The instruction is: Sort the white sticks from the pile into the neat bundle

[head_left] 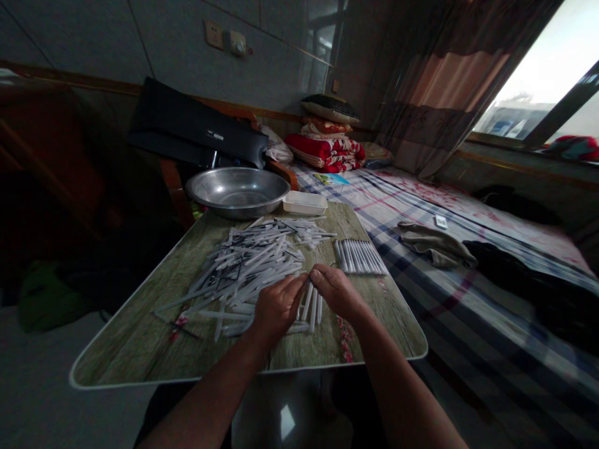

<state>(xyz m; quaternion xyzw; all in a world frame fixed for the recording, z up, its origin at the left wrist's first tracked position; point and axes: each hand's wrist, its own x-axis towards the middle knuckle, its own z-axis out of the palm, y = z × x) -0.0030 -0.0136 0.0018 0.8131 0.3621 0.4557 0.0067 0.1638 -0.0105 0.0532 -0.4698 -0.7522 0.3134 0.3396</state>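
Tubes (pixel 266 259), white and thin, lie in a loose, criss-crossed pile over the middle of the table (pixel 135 352); some dark thin pieces are mixed in. Left hand (pixel 279 307) is at the near side of the pile, fingers bent and drawn together. Right hand (pixel 336 290) is opposite, fingers also bent, tips meeting the left hand's. Can't tell what, if anything, is pinched there; the fingers hide it. A few short tubes (pixel 314 308) show between the hands, ends toward the person; can't tell if held or lying. Neat row (pixel 360 257) of white tubes with dark far ends lies side by side near the table's right edge, just beyond the right hand. Metal basin (pixel 238 190) and plastic box (pixel 305 204) sit side by side at the far end. Bed (pixel 369 206) with checked sheet is right of the table.
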